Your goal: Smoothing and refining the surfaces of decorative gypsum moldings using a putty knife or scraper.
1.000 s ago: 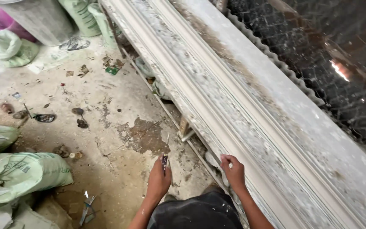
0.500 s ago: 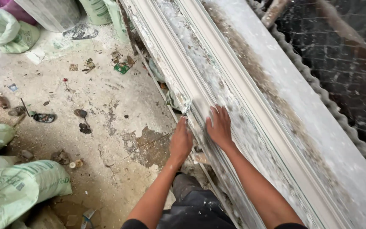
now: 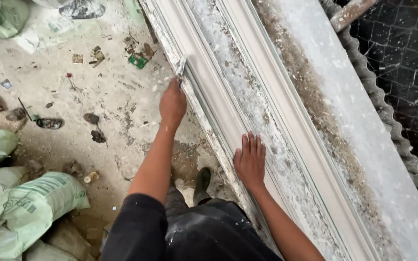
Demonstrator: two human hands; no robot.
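Left hand: the left hand [image 3: 172, 104] is out along the near edge of the long white moulding [image 3: 228, 106], fist closed around a scraper blade [image 3: 180, 66]; only the pale tip of the blade shows past the knuckles, the handle is buried in the grip
Right hand: the right hand [image 3: 250, 159] lies flat on the moulding, fingers together and stretched out, palm down, gripping nothing
Moulding: it runs from the top of the view down to the bottom right, both ends cut off; crusted with white flakes and brown grit, so its grooves are hard to read
Floor: dusty concrete floor [image 3: 107, 96] strewn with scraps; green sacks [image 3: 25, 208] at lower left, partly out of frame
Body: a dark boot [image 3: 202, 181] peeks out between the arms
Right side: wire mesh [image 3: 402, 53], dark behind, nothing clear through it
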